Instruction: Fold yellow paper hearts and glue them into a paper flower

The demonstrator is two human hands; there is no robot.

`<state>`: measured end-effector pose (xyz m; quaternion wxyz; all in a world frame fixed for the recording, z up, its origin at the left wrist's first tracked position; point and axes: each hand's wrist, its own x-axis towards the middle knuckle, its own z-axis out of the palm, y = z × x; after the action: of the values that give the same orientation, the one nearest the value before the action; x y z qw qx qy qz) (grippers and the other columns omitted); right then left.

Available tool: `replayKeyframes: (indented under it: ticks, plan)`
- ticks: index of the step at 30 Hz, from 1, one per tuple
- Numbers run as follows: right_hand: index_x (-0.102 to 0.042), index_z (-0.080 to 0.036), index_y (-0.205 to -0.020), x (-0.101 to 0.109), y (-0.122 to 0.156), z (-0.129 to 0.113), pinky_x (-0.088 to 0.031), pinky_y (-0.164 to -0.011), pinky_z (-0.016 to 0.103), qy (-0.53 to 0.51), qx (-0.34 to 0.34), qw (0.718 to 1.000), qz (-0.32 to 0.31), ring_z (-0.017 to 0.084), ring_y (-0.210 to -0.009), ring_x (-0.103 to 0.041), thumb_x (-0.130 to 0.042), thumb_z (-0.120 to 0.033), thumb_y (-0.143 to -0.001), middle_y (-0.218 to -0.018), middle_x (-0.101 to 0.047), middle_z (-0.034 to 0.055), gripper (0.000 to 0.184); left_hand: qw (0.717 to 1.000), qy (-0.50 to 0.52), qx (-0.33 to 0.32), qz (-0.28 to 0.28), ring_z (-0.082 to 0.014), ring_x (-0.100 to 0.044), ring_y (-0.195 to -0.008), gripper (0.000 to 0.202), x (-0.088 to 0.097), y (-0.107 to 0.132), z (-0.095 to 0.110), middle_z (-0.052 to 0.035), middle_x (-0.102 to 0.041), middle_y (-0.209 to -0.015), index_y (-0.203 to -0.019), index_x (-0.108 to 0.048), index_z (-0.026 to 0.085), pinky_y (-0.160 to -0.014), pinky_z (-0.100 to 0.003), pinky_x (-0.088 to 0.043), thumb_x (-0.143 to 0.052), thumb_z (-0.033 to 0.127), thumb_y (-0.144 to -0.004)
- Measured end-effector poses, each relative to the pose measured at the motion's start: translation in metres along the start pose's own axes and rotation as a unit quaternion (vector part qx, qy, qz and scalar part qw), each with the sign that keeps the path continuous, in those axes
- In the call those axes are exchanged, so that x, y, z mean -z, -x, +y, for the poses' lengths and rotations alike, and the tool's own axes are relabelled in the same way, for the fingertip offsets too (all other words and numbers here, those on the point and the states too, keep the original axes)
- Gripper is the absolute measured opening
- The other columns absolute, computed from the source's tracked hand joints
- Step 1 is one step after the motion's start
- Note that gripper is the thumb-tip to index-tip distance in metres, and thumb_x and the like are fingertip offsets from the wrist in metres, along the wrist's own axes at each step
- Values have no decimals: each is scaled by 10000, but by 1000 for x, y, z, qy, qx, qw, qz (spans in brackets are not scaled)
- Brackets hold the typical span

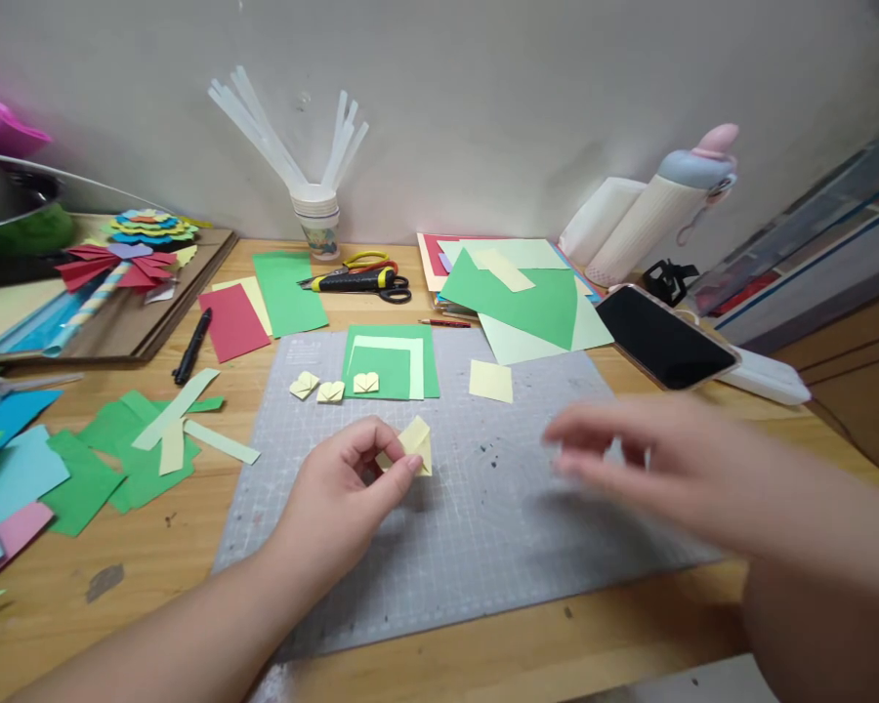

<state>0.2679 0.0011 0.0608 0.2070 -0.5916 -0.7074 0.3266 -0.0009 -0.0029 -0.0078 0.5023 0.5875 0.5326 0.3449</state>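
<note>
Forearms up front: the bare left forearm (190, 625) cuts in from the bottom edge, the bare right forearm (813, 498) from the right.
Left hand: the left hand (348, 474) has a small pale yellow folded paper piece (423, 447) pinched between thumb and fingers, a bit left of centre above the grey gridded cutting mat (439, 557).
Right hand: the right hand (637, 444) is pretty blurry, but thumb and fingers look loosely parted, nothing visible in them. It's over the right side of the mat, well apart from the folded piece.
Folded hearts: three small pale yellow paper hearts (331, 392) sit behind the left hand, the rightmost on the layered green paper squares (428, 361).
Loose square: one flat pale yellow paper square (491, 382) lies near the mat's back edge.
Pinch risk: imo a one-handed pinch is iffy; too light and the folds could spring, too hard and you'd get a stray crease.
Bump risk: those hearts look loose, so a careless left knuckle could scatter them.
Smudge risk: the dark specks (492, 454) on the mat might mark pale paper if it gets pressed there.
</note>
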Motion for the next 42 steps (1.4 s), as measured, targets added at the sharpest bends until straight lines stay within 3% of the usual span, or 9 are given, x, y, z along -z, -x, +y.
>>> replayKeyframes:
  ticks: [2,4,5,7,11,18,22,29,42]
  plan:
    - [-646,-248,-1050,22,-22,30,-431,-732,389,160,-48,972,163,278,-862,-603,-610,-477,-801,-1026,-673,104,340,1000,-2,3,-1,-122,-464,-607,202,0,0,-1,28,-528,-647,-681,-538,192,-561,-252,-354,-619,332,-803]
    - [-516,-199,-1254,41,-43,64,-388,-845,481,342,-129,873,323,373,-1095,-512,-624,-463,-775,-1260,-544,199,558,1000,-1,2,-1,-126,-466,-615,200,0,1,-1,27,-523,-649,-678,-532,195,-571,-260,-358,-616,330,-801]
    - [-476,-183,-1292,48,-50,80,-339,-892,539,415,-180,825,338,424,-1189,-431,-615,-520,-763,-1349,-457,234,642,1000,-1,3,-2,-128,-467,-618,201,0,1,-2,26,-521,-649,-676,-530,196,-575,-264,-359,-616,329,-798]
    - [-428,-155,-1306,57,-58,108,-316,-903,553,462,-250,798,297,429,-1229,-391,-564,-587,-771,-1345,-440,263,702,1000,-2,6,-6,-133,-470,-624,204,0,1,-2,23,-520,-651,-674,-524,197,-581,-271,-360,-616,334,-794]
    - [-365,-199,-1331,60,-59,136,-320,-839,532,441,-286,812,255,410,-1181,-427,-578,-613,-738,-1312,-463,246,755,1000,-3,16,-11,-139,-471,-632,204,-1,0,-2,18,-523,-661,-689,-522,198,-583,-280,-352,-610,349,-794]
    - [-114,-238,-1474,65,-72,144,-319,-733,463,419,-295,832,214,430,-1158,-446,-622,-626,-704,-1349,-417,255,1000,1000,-1,23,-13,-138,-459,-628,209,0,1,-2,22,-515,-659,-688,-516,201,-581,-281,-340,-610,357,-791]
    - [-314,-217,-1392,68,-76,147,-322,-696,437,420,-305,828,211,391,-1086,-497,-643,-580,-691,-1263,-485,242,855,999,-5,27,-19,-139,-476,-638,214,0,1,-2,18,-534,-676,-681,-510,200,-590,-280,-352,-612,355,-789]
    - [-416,-217,-1257,64,-77,154,-342,-698,423,419,-275,827,254,341,-997,-531,-706,-516,-649,-1160,-556,194,737,999,-9,27,-17,-143,-493,-643,209,-1,0,-3,13,-548,-682,-685,-514,200,-594,-278,-364,-610,359,-784]
    - [-395,-218,-1273,66,-75,156,-325,-677,450,422,-274,829,246,368,-1026,-524,-667,-542,-678,-1158,-556,218,730,999,-14,30,-17,-131,-452,-605,215,-2,0,-2,23,-516,-650,-682,-511,200,-561,-270,-333,-609,363,-782]
